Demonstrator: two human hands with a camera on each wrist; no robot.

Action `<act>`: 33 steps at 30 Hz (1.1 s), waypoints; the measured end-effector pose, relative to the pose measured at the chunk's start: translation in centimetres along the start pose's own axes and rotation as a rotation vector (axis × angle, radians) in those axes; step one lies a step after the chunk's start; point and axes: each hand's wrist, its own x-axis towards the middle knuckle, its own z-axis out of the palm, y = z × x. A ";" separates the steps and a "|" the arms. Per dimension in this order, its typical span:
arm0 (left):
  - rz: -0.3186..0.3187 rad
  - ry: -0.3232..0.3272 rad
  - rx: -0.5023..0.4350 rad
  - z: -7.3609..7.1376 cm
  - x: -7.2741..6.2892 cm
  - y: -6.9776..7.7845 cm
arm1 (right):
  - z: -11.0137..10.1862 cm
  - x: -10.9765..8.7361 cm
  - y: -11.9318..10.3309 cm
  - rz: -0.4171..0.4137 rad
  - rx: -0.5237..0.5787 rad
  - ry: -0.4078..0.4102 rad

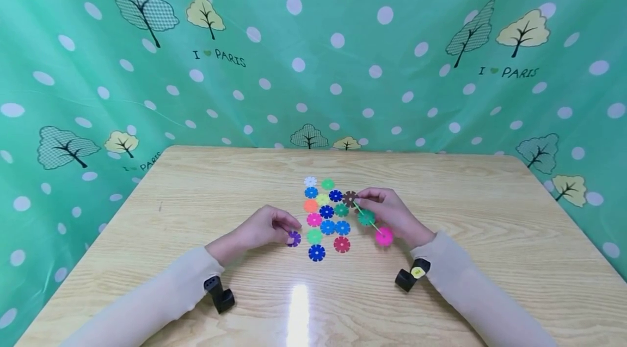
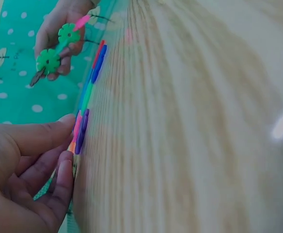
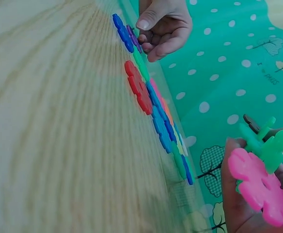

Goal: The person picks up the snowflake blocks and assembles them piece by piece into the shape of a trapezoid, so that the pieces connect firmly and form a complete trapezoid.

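In the head view my left hand (image 1: 266, 225) pinches a purple snowflake building disc (image 1: 294, 239) by its edges, low at the left of a group of discs. The left wrist view shows thumb and finger at that purple disc (image 2: 82, 132). My right hand (image 1: 389, 211) grips a joined chain of snowflake discs near its brown disc (image 1: 350, 198). A green disc (image 1: 366, 217) and a pink disc (image 1: 384, 236) follow along the chain, with light green discs seen edge-on between them. In the right wrist view the pink disc (image 3: 260, 184) partly hides the right fingers.
Between the hands, loose discs lie flat on the wooden table (image 1: 254, 303), among them a red disc (image 1: 342, 244), a dark blue disc (image 1: 317, 253), an orange disc (image 1: 311, 205) and a white disc (image 1: 310, 181). A green dotted curtain (image 1: 313, 91) hangs behind the table.
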 end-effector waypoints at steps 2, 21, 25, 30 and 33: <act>0.007 -0.014 0.003 -0.1 -0.1 -0.2 | 0.1 -0.1 0.0 -0.010 0.010 -0.003; 0.119 -0.047 0.224 -0.9 0.2 -0.1 | 0.3 0.1 0.3 -0.048 0.001 0.064; 0.113 -0.012 0.245 -1.4 0.6 0.0 | 0.4 0.0 0.2 -0.030 -0.054 0.112; 0.104 0.031 0.214 -1.5 1.5 0.4 | 0.6 0.1 0.2 -0.008 -0.067 0.152; 0.074 0.067 0.169 -1.1 2.1 1.1 | 0.7 0.2 0.2 -0.010 -0.057 0.157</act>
